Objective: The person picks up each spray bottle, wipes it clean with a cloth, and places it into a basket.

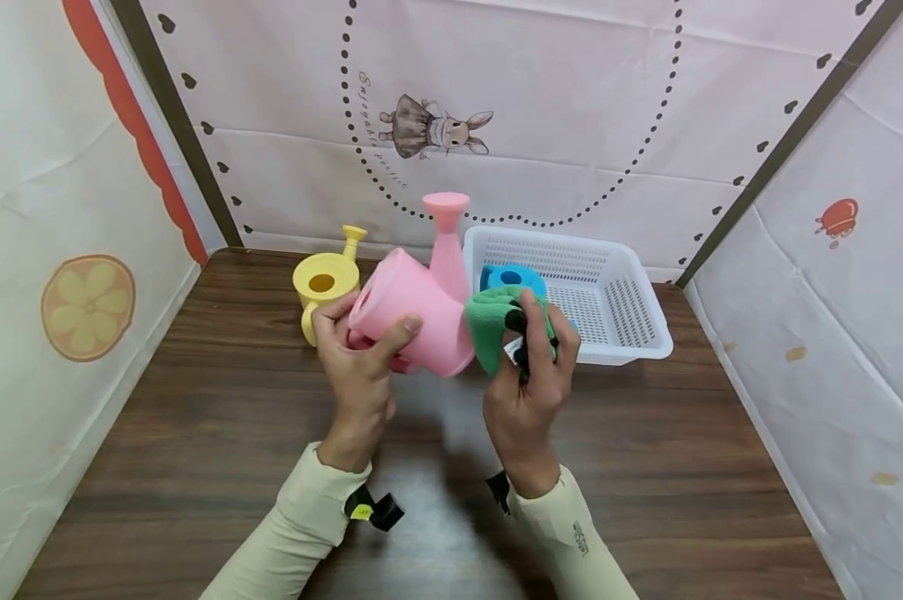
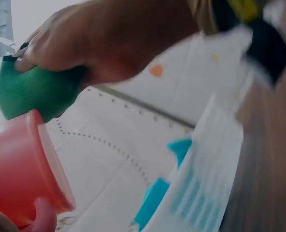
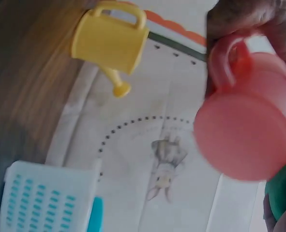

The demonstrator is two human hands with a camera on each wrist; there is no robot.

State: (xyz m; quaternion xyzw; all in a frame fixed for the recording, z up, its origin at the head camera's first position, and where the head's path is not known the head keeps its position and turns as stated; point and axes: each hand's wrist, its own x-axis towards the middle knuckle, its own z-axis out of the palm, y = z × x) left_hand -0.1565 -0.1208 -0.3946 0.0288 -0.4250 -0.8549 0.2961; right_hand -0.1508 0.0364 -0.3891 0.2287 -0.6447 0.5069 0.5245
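We counted, left to right: one yellow watering can (image 3: pixel 109 42), on the table's far left; one left hand (image 1: pixel 357 367), clamped on one pink watering can (image 1: pixel 421 321), held tilted mid-scene, spout to the far side; one right hand (image 1: pixel 528 404), pinching one green soft item (image 1: pixel 486 321) with black parts and a white tag (image 1: pixel 512 349), at the pink can's base, touching or just beside, couldn't tell; one white basket (image 1: pixel 635 312), far right, one blue can (image 1: pixel 531 282) inside at its left end. Hands were apart from each other. Two pale sleeves (image 1: pixel 282 533) came from the near side. Surface: one brown wood-grain table (image 1: pixel 669 458). Room: three pale fabric walls (image 1: pixel 564 92), orange-slice print (image 1: pixel 87 308) left, rabbit print (image 1: pixel 440 133) far, red print (image 1: pixel 837 218) right.
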